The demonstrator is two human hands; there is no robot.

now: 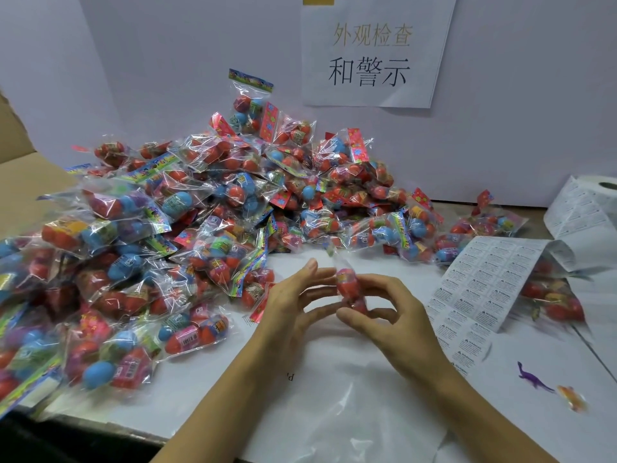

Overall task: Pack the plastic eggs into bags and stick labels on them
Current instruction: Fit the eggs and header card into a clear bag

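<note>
A small clear bag (349, 289) with red plastic eggs inside is held up just above the white table (334, 379), in the middle. The right hand (390, 315) has its fingers and thumb curled round the bag. The left hand (293, 299) is beside it with its fingers straight, and the fingertips reach toward the bag; I cannot tell if they touch. Behind and to the left is a big heap of filled bags (187, 222), each with red and blue eggs. On the right, a sheet of labels (480, 289) lies partly over more bags and runs up to a label roll (587, 208). A purple toy dinosaur (532, 379) and an orange toy (572, 397) lie near the right edge. A paper sign (374, 51) hangs on the wall.
</note>
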